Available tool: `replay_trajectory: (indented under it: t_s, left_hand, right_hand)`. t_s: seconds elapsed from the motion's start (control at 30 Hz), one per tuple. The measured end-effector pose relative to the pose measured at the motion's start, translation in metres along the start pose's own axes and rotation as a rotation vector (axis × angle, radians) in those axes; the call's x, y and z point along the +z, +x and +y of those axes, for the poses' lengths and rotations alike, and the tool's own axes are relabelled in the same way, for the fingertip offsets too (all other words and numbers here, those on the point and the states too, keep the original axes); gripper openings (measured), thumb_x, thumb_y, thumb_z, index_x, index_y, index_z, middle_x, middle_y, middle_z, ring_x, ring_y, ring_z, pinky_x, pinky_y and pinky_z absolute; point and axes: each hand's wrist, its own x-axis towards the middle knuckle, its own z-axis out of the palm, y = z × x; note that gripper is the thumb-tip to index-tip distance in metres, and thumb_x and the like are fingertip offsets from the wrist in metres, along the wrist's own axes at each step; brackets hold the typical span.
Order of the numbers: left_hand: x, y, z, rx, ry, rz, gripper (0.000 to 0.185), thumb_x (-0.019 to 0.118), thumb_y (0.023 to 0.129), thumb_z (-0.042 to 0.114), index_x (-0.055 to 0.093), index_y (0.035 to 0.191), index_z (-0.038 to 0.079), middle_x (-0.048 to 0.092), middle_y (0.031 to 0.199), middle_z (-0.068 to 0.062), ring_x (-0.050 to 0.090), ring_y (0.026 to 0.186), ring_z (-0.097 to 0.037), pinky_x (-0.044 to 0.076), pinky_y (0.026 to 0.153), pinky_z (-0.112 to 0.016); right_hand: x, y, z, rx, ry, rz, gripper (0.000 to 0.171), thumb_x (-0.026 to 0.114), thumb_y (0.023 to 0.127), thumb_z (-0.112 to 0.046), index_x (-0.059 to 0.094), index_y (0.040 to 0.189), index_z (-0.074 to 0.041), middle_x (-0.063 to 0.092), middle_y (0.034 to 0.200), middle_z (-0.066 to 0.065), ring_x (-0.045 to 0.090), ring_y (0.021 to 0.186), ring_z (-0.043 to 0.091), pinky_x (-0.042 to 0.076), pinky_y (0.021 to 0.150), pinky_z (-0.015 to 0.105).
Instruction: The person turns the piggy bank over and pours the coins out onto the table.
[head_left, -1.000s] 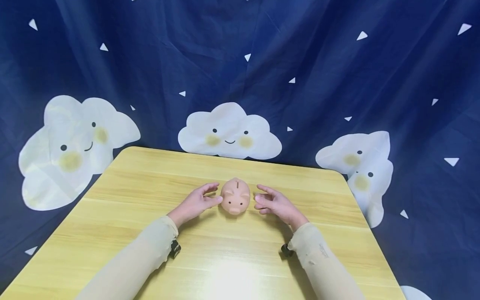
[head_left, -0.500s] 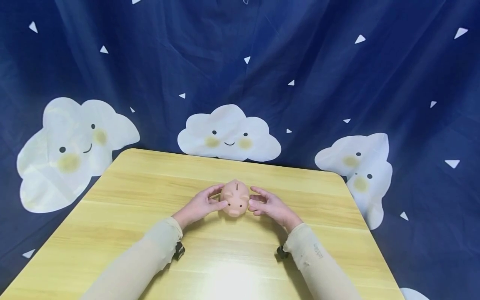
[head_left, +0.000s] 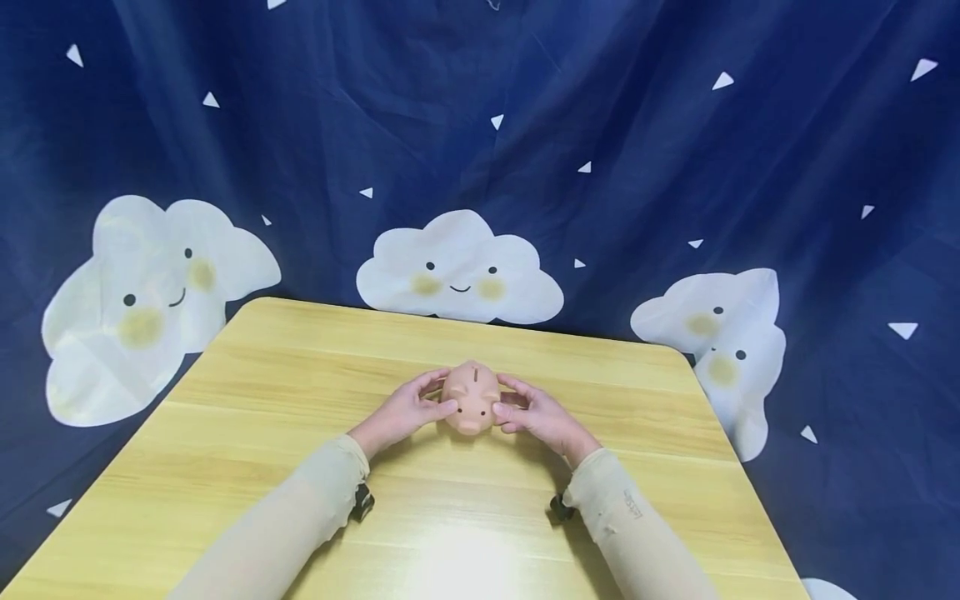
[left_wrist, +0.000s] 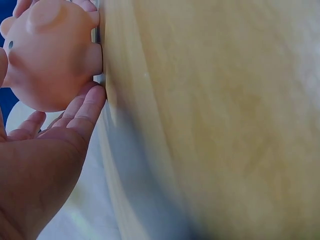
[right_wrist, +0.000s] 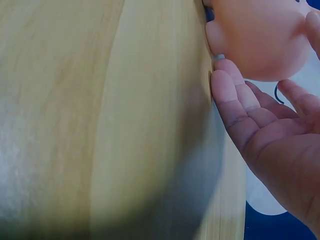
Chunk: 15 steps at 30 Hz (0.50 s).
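A pink piggy bank [head_left: 471, 398] stands upright on the wooden table, its snout toward me and its coin slot on top. My left hand [head_left: 407, 410] holds its left side, thumb by one eye and fingers reaching round behind. On the opposite side my right hand [head_left: 546, 417] grips it the same way, thumb beside the other eye. The left wrist view has the piggy bank [left_wrist: 52, 60] at upper left, its stubby feet at the tabletop and fingertips beside a foot. In the right wrist view, fingers [right_wrist: 225, 87] lie low along its side.
The pale wooden table [head_left: 315, 342] has rounded far corners. Directly behind its far edge hangs a dark blue curtain [head_left: 420, 108] printed with smiling white clouds and small triangles. Dark wrist cameras [head_left: 561, 507] sit under the beige sleeves [head_left: 637, 525].
Both hands have moved inward from beside the piggy bank and now hold its sides. The piggy bank stays in about the same place.
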Motion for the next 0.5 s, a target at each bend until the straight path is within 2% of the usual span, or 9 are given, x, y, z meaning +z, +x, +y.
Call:
replay_trajectory:
  t_s: [0.27, 0.5]
  left_hand:
    - [0.0009, 0.0, -0.0003, 0.001, 0.013, -0.001, 0.083, 0.078, 0.099, 0.039, 0.037, 0.166, 0.016, 0.043, 0.169, -0.017, 0.046, 0.153, -0.042, 0.042, 0.126, -0.055]
    - [0.0016, -0.0018, 0.0016, -0.013, 0.016, 0.012, 0.085, 0.081, 0.097, 0.038, 0.038, 0.166, 0.017, 0.043, 0.17, -0.015, 0.048, 0.152, -0.042, 0.04, 0.127, -0.057]
  right_hand:
    - [0.0022, 0.0015, 0.0032, 0.001, 0.037, 0.016, 0.08, 0.075, 0.102, -0.028, 0.033, 0.168, -0.015, 0.049, 0.161, 0.027, 0.071, 0.121, 0.027, 0.062, 0.104, 0.045]
    - [0.0037, 0.0018, 0.0025, -0.003, 0.057, 0.012, 0.08, 0.075, 0.102, -0.026, 0.031, 0.169, -0.014, 0.048, 0.161, 0.029, 0.071, 0.119, 0.024, 0.062, 0.106, 0.046]
